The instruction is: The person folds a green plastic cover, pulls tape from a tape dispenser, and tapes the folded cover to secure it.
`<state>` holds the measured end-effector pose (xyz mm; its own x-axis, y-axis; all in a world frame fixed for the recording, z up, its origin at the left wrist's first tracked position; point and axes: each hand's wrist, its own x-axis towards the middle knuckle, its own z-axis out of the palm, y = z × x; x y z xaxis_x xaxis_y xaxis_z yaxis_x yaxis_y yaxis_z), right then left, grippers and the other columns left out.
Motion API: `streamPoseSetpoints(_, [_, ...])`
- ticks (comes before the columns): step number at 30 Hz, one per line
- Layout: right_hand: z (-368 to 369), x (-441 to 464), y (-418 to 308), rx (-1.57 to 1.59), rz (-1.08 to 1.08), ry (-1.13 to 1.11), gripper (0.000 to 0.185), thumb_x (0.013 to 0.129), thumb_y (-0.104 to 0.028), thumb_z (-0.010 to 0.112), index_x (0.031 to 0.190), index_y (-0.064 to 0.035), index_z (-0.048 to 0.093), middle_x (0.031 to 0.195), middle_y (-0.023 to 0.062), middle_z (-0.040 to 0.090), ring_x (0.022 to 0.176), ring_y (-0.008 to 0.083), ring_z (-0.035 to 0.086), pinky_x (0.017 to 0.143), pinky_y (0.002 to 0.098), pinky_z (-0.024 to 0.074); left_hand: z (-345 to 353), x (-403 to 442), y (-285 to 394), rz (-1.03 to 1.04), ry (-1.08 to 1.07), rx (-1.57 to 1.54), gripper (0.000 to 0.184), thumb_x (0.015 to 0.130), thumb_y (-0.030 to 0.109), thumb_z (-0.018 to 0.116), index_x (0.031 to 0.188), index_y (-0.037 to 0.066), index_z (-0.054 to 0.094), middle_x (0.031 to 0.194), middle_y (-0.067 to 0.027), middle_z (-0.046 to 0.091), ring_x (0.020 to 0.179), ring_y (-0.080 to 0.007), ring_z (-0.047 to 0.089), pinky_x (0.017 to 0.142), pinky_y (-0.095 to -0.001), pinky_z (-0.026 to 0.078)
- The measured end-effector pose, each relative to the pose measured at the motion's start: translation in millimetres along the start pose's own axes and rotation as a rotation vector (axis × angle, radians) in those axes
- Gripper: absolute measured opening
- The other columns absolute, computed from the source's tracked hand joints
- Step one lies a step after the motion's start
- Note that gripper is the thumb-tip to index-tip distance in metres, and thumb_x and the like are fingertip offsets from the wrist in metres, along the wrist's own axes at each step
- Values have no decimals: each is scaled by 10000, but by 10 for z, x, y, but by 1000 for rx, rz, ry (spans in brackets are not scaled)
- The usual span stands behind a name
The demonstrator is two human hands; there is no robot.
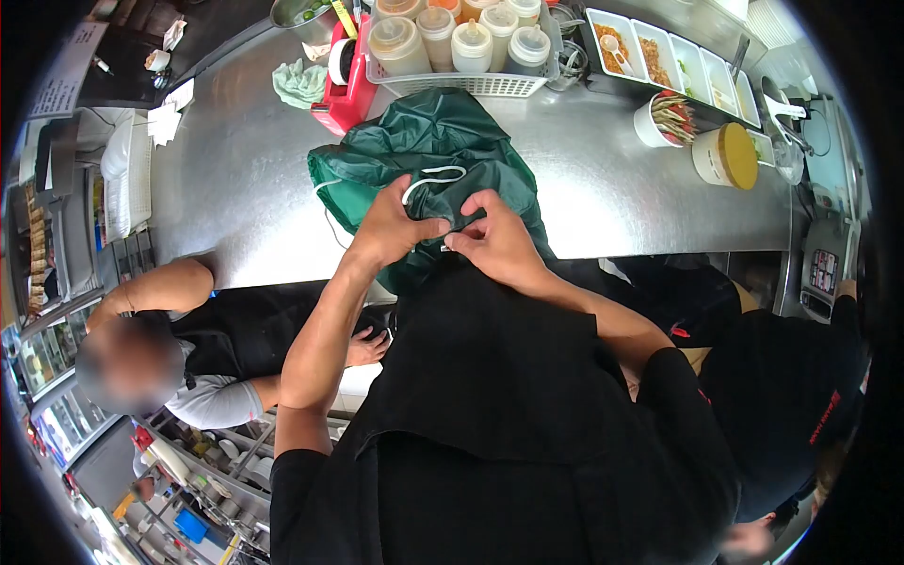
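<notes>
A crumpled dark green nylon piece (443,132) with a white drawstring (438,177) lies on the steel counter at its front edge. Whether it is a bag or a garment I cannot tell. My left hand (391,226) grips its near part beside the cord, thumb pointing right. Close by on the right, my right hand (499,240) pinches the same fabric with thumb and curled forefinger. The two thumbs almost meet. Something small and pale shows by the right thumb, too small to name. A thin cord hangs at the fabric's left side.
Behind the fabric stands a white basket (461,86) of squeeze bottles, with a red tape dispenser (344,80) and green cloth (300,85) leftward. Food trays (673,62), a cup of wrapped sticks (659,122) and a yellow-lidded tub (725,156) stand right. Co-workers flank me.
</notes>
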<state>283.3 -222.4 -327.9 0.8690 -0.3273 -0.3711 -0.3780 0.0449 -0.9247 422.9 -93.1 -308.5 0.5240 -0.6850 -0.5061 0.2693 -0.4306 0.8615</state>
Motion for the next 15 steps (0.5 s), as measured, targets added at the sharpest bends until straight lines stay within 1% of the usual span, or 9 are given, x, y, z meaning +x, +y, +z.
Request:
streamPoseSetpoints(1, [-10, -10, -23, 1, 1, 1, 428, 783, -102, 739, 1083, -16, 446, 728, 125, 647, 664, 207, 655, 604, 331, 493, -9, 0, 7, 1, -24, -40, 708, 697, 4, 793, 1295, -77, 421, 1100, -104, 642, 964, -158, 618, 870, -280, 490])
streamPoseSetpoints(2, [-26, -24, -46, -169, -46, -8, 430, 777, -125, 749, 1072, -30, 452, 728, 120, 649, 647, 232, 653, 591, 353, 491, -18, 1, 13, 3, -48, -80, 773, 712, -4, 778, 1337, -130, 341, 1091, -136, 642, 948, -161, 627, 829, -268, 508])
streamPoseSetpoints(3, [-40, -38, -67, -338, -92, -17, 432, 770, -147, 758, 1061, -44, 457, 729, 115, 651, 631, 258, 651, 579, 375, 490, -33, 24, -45, 3, -49, -78, 773, 712, -4, 778, 1337, -130, 341, 1091, -136, 642, 948, -161, 627, 829, -268, 508])
streamPoseSetpoints(4, [-53, -56, -88, -337, -91, -15, 432, 770, -147, 758, 1061, -44, 457, 729, 115, 651, 631, 258, 651, 579, 375, 490, -48, 63, -160, 4, -45, -101, 768, 718, -5, 774, 1338, -126, 336, 1089, -131, 642, 954, -158, 626, 831, -266, 509])
streamPoseSetpoints(7, [-91, -117, -136, -491, -140, -49, 421, 790, -170, 759, 1060, -74, 451, 702, 74, 624, 611, 239, 631, 536, 322, 470, -47, 71, -166, 23, -64, -160, 754, 737, 4, 765, 1338, -120, 326, 1087, -124, 641, 964, -154, 622, 834, -265, 509])
streamPoseSetpoints(9, [-121, -150, -159, -514, -334, 25, 378, 773, -163, 767, 1047, -74, 522, 727, 63, 610, 647, 244, 635, 552, 342, 482, -59, 74, -147, 42, -85, -197, 745, 750, 14, 760, 1337, -118, 321, 1086, -121, 641, 967, -154, 621, 835, -266, 510])
streamPoseSetpoints(10, [-123, -134, -170, -515, -336, 24, 378, 773, -163, 767, 1047, -74, 522, 727, 63, 610, 647, 244, 635, 552, 342, 482, -81, 80, -158, 41, -92, -172, 714, 761, 21, 753, 1329, -110, 341, 1091, -120, 639, 969, -154, 620, 840, -269, 509])
streamPoseSetpoints(12, [-117, -87, -188, -519, -724, 130, 334, 761, -151, 767, 1046, -72, 613, 784, 60, 595, 686, 245, 623, 575, 351, 489, -87, 66, -147, 39, -101, -147, 683, 771, 28, 745, 1322, -102, 362, 1095, -118, 638, 970, -155, 618, 845, -272, 509])
streamPoseSetpoints(15, [-82, 26, -86, -508, -731, 98, 290, 747, -147, 767, 1013, -67, 681, 859, 60, 596, 722, 243, 617, 605, 354, 498, -81, 35, -28, 33, -110, -96, 606, 777, 19, 729, 1292, -80, 425, 1104, -110, 636, 969, -156, 619, 848, -281, 512])
